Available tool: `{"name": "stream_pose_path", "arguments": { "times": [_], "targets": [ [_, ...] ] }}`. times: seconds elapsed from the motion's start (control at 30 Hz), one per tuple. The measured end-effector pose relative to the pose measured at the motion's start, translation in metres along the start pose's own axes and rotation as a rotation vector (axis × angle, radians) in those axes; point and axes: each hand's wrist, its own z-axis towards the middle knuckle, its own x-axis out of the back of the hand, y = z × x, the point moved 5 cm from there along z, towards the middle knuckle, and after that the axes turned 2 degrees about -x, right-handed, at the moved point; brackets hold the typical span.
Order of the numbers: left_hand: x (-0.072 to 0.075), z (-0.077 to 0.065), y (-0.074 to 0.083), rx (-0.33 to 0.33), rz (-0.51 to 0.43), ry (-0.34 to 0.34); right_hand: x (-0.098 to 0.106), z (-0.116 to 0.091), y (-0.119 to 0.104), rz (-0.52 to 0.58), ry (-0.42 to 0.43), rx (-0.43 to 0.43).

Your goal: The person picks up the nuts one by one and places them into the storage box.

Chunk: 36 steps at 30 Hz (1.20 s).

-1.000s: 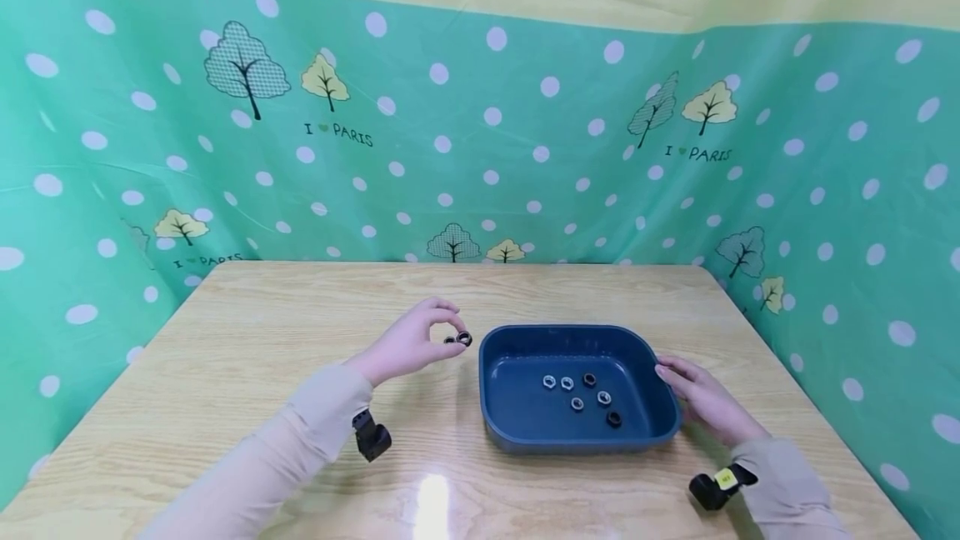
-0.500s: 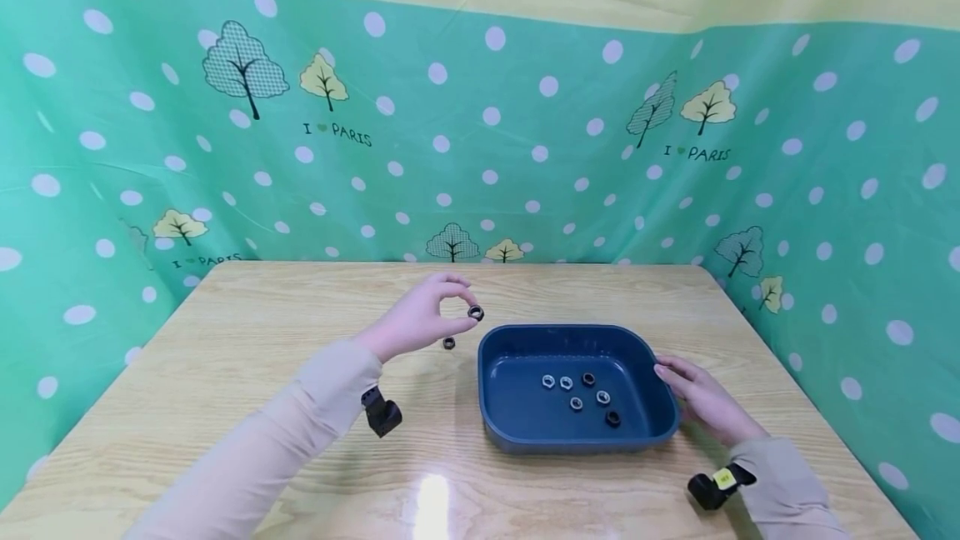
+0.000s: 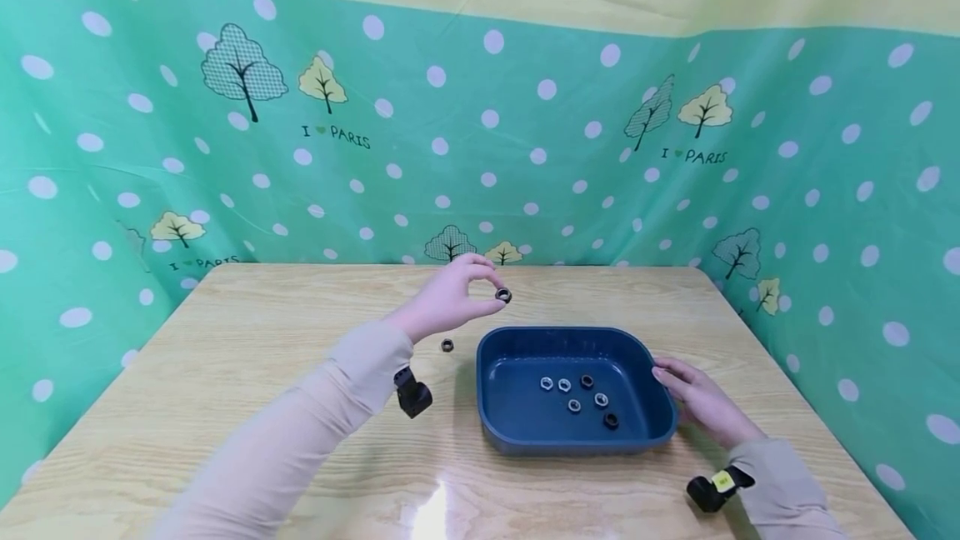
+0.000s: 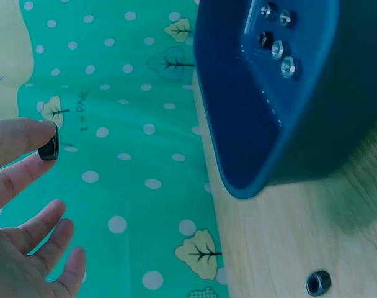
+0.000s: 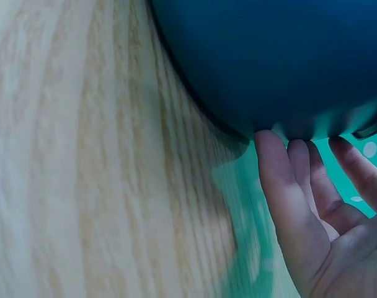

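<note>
My left hand (image 3: 455, 298) pinches a dark hex nut (image 3: 503, 296) between thumb and index finger, raised beyond the basin's back left corner. In the left wrist view, the nut (image 4: 49, 147) shows edge-on at the fingertips, with the other fingers spread loosely. A blue rectangular basin (image 3: 491, 432) stands on the table, holding several silver and dark nuts (image 3: 573, 406). My right hand (image 3: 701, 398) rests against the basin's right side. In the right wrist view, its nearly straight fingers (image 5: 278, 167) touch the outer wall. One dark nut (image 3: 447, 346) lies on the table left of the basin.
The wooden table (image 3: 262, 340) ends at a green dotted curtain (image 3: 465, 132) at the back and sides. Black wrist cameras are strapped to the left wrist (image 3: 412, 394) and right wrist (image 3: 708, 492).
My left hand has lifted the pinched nut off the table beside the other dark nut and carried it up and to the right. The right hand stays at the basin.
</note>
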Motion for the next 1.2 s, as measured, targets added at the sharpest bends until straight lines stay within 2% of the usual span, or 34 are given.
{"name": "stream_pose_path", "arguments": {
  "times": [0.4, 0.67, 0.77, 1.03, 1.2],
  "targets": [
    [-0.003, 0.029, 0.022, -0.028, -0.006, 0.023, -0.003, 0.001, -0.002, -0.005, 0.013, 0.002],
    [-0.003, 0.046, 0.018, -0.003, 0.011, 0.038, -0.004, 0.001, -0.006, 0.001, 0.005, 0.014],
    [-0.01, 0.05, 0.015, 0.0, -0.007, 0.039, -0.002, 0.002, -0.003, 0.001, 0.013, 0.016],
    [-0.041, 0.054, 0.0, -0.03, -0.075, 0.05, 0.001, 0.001, 0.003, 0.0, 0.033, -0.006],
    [-0.052, 0.055, -0.003, -0.013, -0.093, 0.065, 0.001, 0.001, 0.003, -0.002, 0.029, -0.004]
  ]
}}
